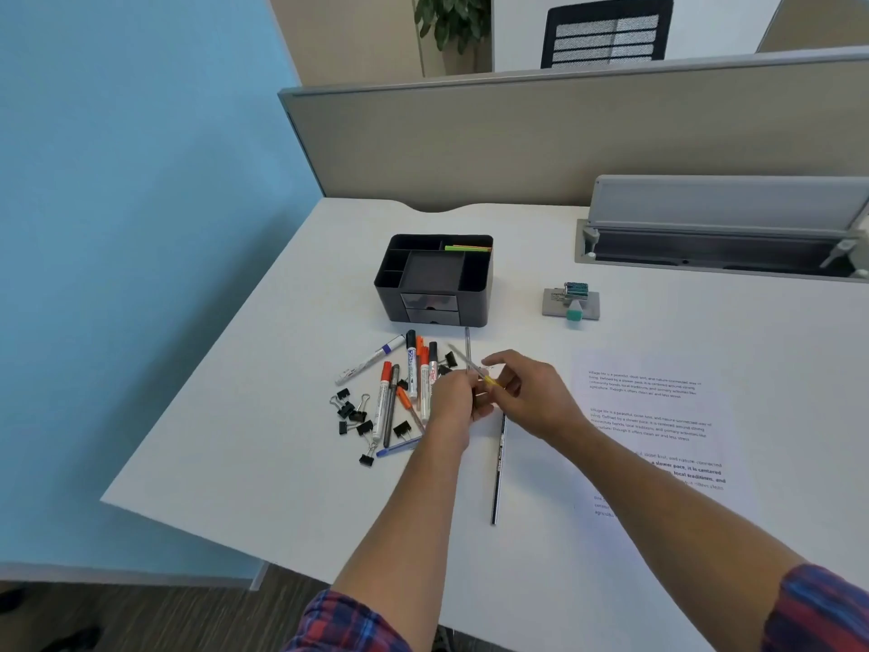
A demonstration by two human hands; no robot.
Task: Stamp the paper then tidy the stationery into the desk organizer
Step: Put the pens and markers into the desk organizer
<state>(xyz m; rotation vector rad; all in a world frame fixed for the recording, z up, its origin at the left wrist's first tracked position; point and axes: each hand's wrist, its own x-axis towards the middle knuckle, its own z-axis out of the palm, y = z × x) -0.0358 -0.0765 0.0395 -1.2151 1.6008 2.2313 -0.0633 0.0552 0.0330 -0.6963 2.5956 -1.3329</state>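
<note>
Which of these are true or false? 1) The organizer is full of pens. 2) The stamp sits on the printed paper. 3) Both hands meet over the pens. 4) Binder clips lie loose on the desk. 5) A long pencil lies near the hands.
1) False: the desk organizer holds only colored sticky notes; the markers lie on the desk.
2) False: the stamp stands on the bare desk, behind the paper.
3) True: left hand and right hand share a grip on thin pens.
4) True: binder clips.
5) True: pencil.

Markers (414, 374) and binder clips (350, 411) crowd organizer's (435, 280) front.
</note>
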